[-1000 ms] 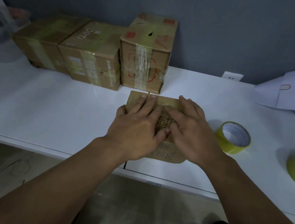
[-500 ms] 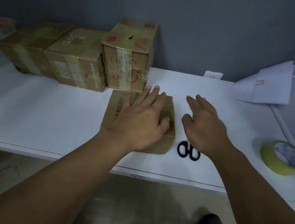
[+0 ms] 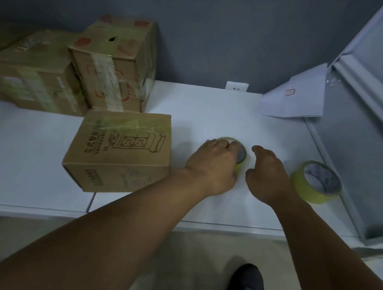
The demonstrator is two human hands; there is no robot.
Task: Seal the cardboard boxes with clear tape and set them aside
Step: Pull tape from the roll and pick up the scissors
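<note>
From the head camera, a cardboard box (image 3: 123,151) stands on the white table (image 3: 17,160), with tape across the far part of its top. Just right of the box, the left hand (image 3: 214,165) lies over a roll of tape (image 3: 240,154), fingers curled on its rim. Further right of the box, the right hand (image 3: 269,175) is just beside that roll with loosely bent fingers that hold nothing; I cannot tell whether it touches the roll. A second roll of tape (image 3: 316,181) lies well right of the box, past the right hand. Behind the box, against the grey wall, sit three taped boxes (image 3: 113,64). Far right of the box, at the table's back, lies a white envelope (image 3: 296,97).
</note>
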